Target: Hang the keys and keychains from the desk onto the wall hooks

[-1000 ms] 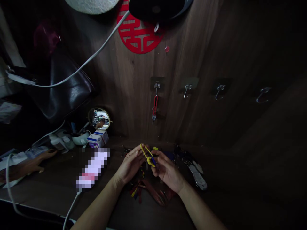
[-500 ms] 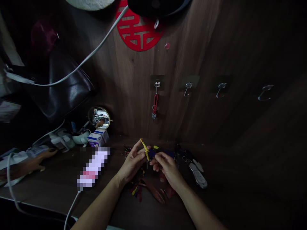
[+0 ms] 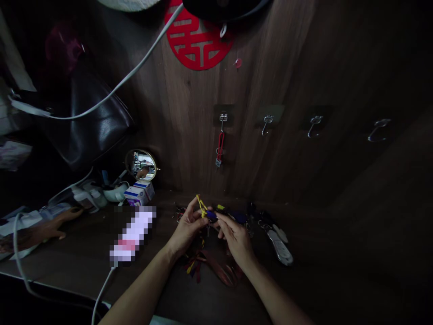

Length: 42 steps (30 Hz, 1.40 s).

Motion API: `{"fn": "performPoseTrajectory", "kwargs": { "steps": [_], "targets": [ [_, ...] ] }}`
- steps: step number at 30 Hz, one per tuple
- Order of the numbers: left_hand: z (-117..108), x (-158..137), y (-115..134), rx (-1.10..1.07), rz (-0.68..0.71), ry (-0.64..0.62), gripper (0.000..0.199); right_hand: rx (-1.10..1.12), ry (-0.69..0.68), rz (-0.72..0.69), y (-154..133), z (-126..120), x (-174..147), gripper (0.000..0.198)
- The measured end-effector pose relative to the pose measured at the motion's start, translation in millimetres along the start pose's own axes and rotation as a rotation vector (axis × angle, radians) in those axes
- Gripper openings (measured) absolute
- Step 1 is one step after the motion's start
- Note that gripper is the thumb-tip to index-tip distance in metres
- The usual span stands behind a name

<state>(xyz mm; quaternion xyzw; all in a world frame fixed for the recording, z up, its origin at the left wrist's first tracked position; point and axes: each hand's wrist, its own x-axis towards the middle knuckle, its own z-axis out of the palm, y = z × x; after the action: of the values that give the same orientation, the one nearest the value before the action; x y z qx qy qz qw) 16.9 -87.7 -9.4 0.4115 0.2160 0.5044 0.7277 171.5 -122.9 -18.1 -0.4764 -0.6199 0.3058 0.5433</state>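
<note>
Between my two hands is a yellow cord (image 3: 200,205), its loop standing up over the fingers of my left hand (image 3: 188,225), which pinch it near its knot. A small blue piece (image 3: 211,215) adjoins the cord's lower end; whether it is a key head I cannot tell. My right hand (image 3: 234,230) has its fingertips closed on the blue piece's right side. Below the hands lies a brown-red leather-looking item (image 3: 216,266) with coloured strips (image 3: 192,267) beside it. Grey key fobs (image 3: 280,246) rest to the right, partly in shadow.
Along the wall runs a row of metal hooks (image 3: 267,124); the leftmost carries a red cord with a key (image 3: 219,149). On the left are a blurred-out phone (image 3: 133,234) with a white cable, a box (image 3: 138,193), a round mirror (image 3: 141,165) and a black bag (image 3: 96,119).
The yellow loop has opened wider above my left fingers. My right fingers have shifted on the blue piece and stretch further towards the left hand. The view has moved slightly.
</note>
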Motion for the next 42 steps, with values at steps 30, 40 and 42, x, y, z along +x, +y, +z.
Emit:
{"fn": "performPoseTrajectory", "kwargs": {
  "steps": [30, 40, 42],
  "targets": [
    [0, 0, -2, -0.01, -0.042, -0.019, 0.076, -0.154, 0.008, -0.07, 4, 2, -1, 0.014],
    [6, 4, 12, 0.217, 0.098, 0.066, 0.032, -0.234, 0.002, -0.096, 7, -3, 3, 0.007],
    [8, 6, 18, 0.273, 0.113, 0.095, 0.026, -0.238, 0.009, -0.107, 7, -4, 2, 0.008]
  ]
}}
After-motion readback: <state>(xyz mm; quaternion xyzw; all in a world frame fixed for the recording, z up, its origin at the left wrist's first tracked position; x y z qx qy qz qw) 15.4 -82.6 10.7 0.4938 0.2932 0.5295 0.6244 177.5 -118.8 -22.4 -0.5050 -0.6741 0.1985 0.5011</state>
